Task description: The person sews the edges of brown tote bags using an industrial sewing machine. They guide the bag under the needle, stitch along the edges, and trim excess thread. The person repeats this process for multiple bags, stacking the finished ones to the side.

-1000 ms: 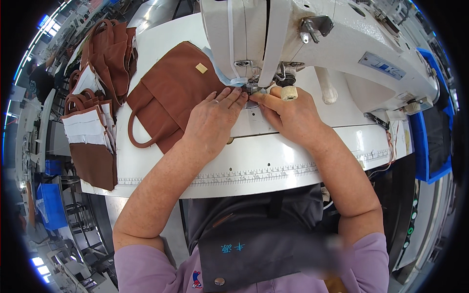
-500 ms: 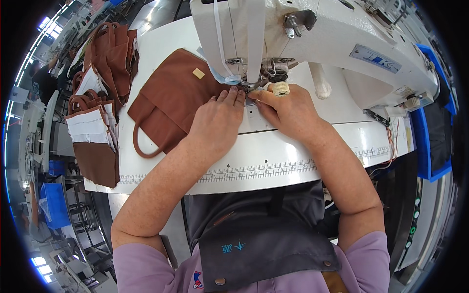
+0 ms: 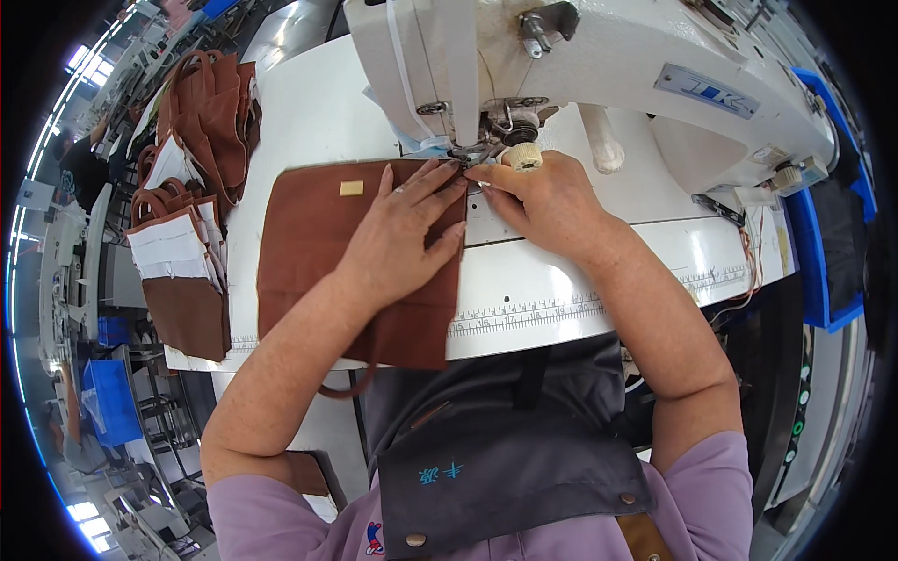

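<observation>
Brown panel [image 3: 304, 224] lies under splayed left grip [image 3: 398, 234], beside right grip [image 3: 552, 204], whose closure's unclear.

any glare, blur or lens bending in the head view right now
Head view: the lens curves the table edge and its ruler, and the corners go black; head view: sheen on the tabletop beside the right forearm, bright panels washed out at lower left; head view: left hand, right hand and bag look fairly sharp.
</observation>
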The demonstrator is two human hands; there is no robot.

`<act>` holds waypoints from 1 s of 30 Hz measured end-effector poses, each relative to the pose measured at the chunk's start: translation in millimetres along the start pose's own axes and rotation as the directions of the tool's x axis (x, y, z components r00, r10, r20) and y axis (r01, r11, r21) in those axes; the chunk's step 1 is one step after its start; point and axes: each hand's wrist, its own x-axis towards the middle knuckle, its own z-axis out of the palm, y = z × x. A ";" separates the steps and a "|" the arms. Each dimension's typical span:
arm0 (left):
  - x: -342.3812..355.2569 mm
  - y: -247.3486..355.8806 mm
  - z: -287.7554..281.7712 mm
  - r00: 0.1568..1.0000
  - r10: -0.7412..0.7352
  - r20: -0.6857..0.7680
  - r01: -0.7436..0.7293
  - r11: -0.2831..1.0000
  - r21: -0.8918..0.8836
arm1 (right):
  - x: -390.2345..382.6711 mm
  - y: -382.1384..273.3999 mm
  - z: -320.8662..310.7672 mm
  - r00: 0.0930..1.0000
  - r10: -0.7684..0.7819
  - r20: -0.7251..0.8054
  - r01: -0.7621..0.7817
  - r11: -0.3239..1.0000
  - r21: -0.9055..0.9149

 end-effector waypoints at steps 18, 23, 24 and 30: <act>8.0 7.9 14.8 0.992 -0.051 -0.112 0.065 0.991 0.121 | -3.9 -2.5 -4.4 1.000 0.000 0.019 0.000 1.000 -0.026; 11.0 21.8 0.4 0.975 0.125 -0.186 -0.085 0.974 0.210 | -16.1 -7.0 -12.3 0.997 -0.079 -0.025 0.078 0.996 -0.035; 9.9 35.7 -8.6 0.981 0.119 -0.155 -0.081 0.970 0.227 | -19.3 -7.4 -15.3 0.995 -0.095 -0.015 0.094 0.995 -0.032; 15.4 56.7 -6.2 0.971 -0.236 0.044 0.230 0.966 0.120 | -30.2 -17.3 -23.0 0.989 -0.141 0.032 0.141 0.990 0.022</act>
